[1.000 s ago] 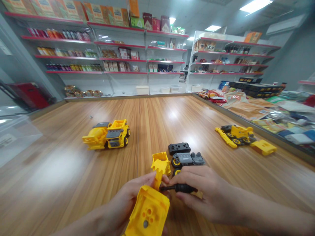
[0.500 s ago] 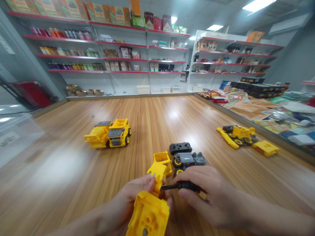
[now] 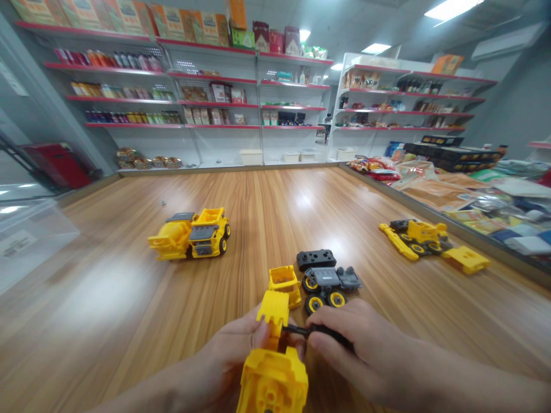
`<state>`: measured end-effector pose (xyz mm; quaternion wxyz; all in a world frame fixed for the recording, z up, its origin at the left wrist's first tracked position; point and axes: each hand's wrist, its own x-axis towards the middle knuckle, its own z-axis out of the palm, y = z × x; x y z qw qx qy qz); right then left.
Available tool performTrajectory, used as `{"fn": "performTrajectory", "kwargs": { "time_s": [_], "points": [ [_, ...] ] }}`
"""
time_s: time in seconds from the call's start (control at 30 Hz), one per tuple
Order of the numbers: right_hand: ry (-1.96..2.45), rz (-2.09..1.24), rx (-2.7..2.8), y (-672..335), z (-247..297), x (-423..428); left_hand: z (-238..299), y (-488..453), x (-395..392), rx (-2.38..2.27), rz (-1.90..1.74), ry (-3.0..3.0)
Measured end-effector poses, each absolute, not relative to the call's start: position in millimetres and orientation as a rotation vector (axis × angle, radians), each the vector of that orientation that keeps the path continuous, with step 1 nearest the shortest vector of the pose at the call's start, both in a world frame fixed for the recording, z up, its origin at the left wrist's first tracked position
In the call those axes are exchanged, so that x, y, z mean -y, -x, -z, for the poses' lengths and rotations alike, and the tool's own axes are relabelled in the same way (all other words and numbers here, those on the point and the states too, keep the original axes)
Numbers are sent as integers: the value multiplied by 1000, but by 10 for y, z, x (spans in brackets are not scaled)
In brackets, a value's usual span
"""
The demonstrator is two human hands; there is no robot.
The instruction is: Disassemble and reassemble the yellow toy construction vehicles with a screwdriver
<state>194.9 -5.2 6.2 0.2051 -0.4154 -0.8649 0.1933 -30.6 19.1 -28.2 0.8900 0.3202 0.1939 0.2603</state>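
Observation:
My left hand (image 3: 235,350) is closed around a yellow plastic toy truck part (image 3: 275,376), which has a curved upper piece and a hollow lower end facing me. In my right hand (image 3: 357,344) is a black screwdriver (image 3: 329,334), its shaft pointing left and its tip at the side of the yellow part. Whether the tip sits in a screw is hidden. Just beyond my hands lie a yellow cab frame (image 3: 285,282), a grey and black wheeled chassis (image 3: 327,281) and a black plate with holes (image 3: 316,259).
Two yellow toy trucks (image 3: 209,232) stand together at left on the wooden table (image 3: 267,206). At right are a partly assembled yellow vehicle (image 3: 426,235) and a loose yellow piece (image 3: 467,259). A clear plastic box (image 3: 38,235) is at the left edge; packaged goods (image 3: 434,183) lie beyond the right edge.
The yellow part has tilted and its lower end has shifted right. My right hand has dropped slightly with the screwdriver, showing more of the chassis wheels.

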Motion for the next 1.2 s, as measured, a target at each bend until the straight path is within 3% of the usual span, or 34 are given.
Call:
{"fn": "performTrajectory", "kwargs": {
  "time_s": [0.3, 0.5, 0.63, 0.93, 1.2],
  "points": [
    [1065, -436, 2364, -1918, 57, 74, 184, 261, -160, -353, -583, -656],
    [1008, -354, 2299, -1896, 113, 72, 323, 212, -148, -560, -701, -655],
    [1040, -442, 2268, -1897, 94, 49, 455, 162, -169, -700, -779, -679],
    [1079, -513, 2373, -1890, 19, 67, 347, 195, -89, -538, -828, -1268],
    [985, -519, 2294, -1877, 50, 91, 408, 132, -52, -543, -831, -1231]
  ]
}}
